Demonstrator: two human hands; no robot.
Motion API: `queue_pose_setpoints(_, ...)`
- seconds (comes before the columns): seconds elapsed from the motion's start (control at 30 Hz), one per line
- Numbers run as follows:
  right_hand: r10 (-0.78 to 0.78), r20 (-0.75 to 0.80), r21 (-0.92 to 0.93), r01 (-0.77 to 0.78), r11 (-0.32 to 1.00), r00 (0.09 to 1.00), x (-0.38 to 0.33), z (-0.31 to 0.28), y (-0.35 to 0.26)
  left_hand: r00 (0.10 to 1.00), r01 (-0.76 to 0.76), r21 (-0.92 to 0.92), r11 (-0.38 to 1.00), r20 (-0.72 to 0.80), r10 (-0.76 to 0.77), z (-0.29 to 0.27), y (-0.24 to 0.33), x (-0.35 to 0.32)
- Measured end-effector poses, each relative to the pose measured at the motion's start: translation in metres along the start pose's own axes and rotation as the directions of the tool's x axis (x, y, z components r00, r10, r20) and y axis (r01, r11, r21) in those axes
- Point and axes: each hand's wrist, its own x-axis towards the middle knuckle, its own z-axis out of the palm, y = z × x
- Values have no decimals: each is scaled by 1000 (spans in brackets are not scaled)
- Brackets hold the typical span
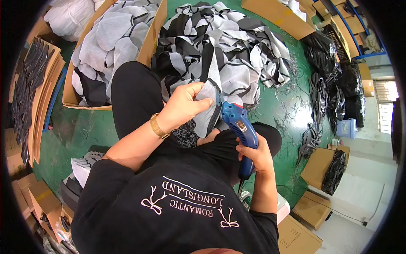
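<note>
Blue cutter [243, 129] pts fwd, long axis slanting L

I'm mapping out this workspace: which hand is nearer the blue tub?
Right. The right hand, around the blue tool, is left of the tub; the left hand, pinching grey fabric, is farther left.

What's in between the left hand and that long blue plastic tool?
A grey cloth piece with black edging lies between the left hand, which pinches it, and the long blue plastic tool in the right hand, as the head view shows.
</note>
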Motion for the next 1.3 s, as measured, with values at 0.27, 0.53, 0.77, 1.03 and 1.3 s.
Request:
queue_pose_setpoints(0.27, 43, 65, -52, -40, 998, 997, 0, -12, -7, 994, 27, 87, 996, 102, -36, -8, 16, -3)
queue_pose_setpoints(0.53, 55, 82, -57, -51, 997, 995, 3, -14, -12, 981, -131, 325, 937, 178, 75, -12, 17, -2)
queue_pose_setpoints(0.77, 38, 133, 174, -61, 983, 990, 28, -10, -5, 979, 7, 426, 905, 183, -93, -16, 27, 5)
queue_pose_setpoints(1.03, -162, 19, 389, 142, 910, 987, 39, -21, -5, 976, 31, -67, 997, -215, -44, -44, 22, 6)
queue_pose_setpoints(1.3, -210, -24, 437, 199, 877, 978, 65, -35, -8, 672, -709, -237, 665, -512, 534, -228, 25, -32)
